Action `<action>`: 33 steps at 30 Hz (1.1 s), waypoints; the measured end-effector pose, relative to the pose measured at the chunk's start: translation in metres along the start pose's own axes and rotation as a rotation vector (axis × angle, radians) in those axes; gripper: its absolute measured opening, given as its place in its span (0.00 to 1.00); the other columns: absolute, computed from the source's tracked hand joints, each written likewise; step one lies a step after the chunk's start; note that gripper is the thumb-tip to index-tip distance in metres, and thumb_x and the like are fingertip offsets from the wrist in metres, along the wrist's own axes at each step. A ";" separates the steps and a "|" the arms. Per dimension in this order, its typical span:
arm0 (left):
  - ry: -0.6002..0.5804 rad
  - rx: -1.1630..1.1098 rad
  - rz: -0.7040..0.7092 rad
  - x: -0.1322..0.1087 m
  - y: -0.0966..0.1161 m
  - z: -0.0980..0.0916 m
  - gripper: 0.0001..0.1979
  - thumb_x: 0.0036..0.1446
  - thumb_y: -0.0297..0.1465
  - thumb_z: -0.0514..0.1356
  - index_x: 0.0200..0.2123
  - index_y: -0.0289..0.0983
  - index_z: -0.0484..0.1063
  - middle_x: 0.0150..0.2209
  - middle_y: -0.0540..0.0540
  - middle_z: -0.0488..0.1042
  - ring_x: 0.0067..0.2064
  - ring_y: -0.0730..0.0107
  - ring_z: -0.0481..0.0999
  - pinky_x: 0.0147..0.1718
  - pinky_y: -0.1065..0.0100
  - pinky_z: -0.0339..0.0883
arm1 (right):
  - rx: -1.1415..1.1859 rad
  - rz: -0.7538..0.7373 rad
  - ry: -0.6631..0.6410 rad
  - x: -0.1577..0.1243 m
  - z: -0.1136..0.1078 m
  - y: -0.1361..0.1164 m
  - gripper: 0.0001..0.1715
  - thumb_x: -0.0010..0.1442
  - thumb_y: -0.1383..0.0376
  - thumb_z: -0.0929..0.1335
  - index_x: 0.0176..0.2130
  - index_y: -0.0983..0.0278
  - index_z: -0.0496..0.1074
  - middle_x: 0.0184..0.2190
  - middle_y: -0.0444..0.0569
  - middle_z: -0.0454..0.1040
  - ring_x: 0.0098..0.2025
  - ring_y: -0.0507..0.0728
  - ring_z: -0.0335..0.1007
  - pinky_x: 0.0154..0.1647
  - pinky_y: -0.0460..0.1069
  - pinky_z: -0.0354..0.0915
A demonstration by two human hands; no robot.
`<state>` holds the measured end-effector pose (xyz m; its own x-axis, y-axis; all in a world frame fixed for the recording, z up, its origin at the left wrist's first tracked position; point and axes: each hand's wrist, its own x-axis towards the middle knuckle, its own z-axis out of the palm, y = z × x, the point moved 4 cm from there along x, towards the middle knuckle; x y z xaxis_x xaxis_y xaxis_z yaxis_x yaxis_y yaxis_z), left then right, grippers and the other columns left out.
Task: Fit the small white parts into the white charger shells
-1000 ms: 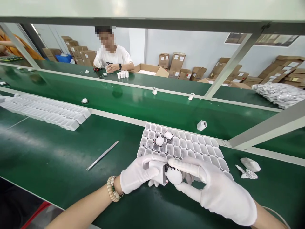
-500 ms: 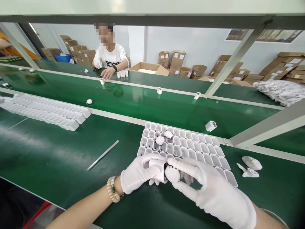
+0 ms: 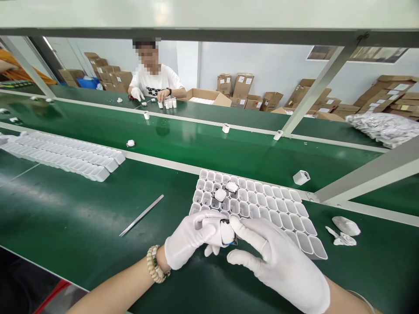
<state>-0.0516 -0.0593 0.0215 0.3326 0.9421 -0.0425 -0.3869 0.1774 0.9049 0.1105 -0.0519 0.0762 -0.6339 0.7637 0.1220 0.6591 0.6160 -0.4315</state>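
Note:
Both my hands wear white gloves and meet low in the middle of the view. My left hand (image 3: 190, 240) is closed round a small white plastic housing (image 3: 212, 229). My right hand (image 3: 278, 261) presses a white cap piece (image 3: 228, 234) against the housing's open end with its thumb and forefinger. Just behind them lies a white tray of square cells (image 3: 281, 213) on the green table; two loose white pieces (image 3: 225, 191) sit on its far left cells. A bead bracelet (image 3: 154, 264) circles my left wrist.
Metal tweezers (image 3: 141, 215) lie left of the tray. A long white tray (image 3: 65, 155) lies at far left. Small white parts (image 3: 301, 177) ride the green conveyor. White scraps (image 3: 343, 229) lie at right. A person in a white shirt (image 3: 157, 83) works opposite, with cardboard boxes behind.
My right hand has pushed the cap further onto the housing and shifted slightly left. The white parts on the conveyor have moved to the right. The person opposite has changed hand positions.

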 end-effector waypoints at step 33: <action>-0.365 -0.062 -0.144 -0.002 -0.015 0.007 0.35 0.63 0.52 0.54 0.66 0.41 0.54 0.33 0.48 0.70 0.22 0.78 0.67 0.21 0.74 0.60 | 0.251 -0.130 0.173 0.001 0.005 -0.015 0.20 0.52 0.67 0.69 0.47 0.59 0.72 0.39 0.47 0.78 0.36 0.56 0.76 0.39 0.52 0.73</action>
<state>-0.0402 -0.0664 0.0109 0.6665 0.7455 -0.0033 -0.3617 0.3273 0.8729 0.0978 -0.0613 0.0780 -0.6141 0.7164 0.3311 0.4432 0.6602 -0.6064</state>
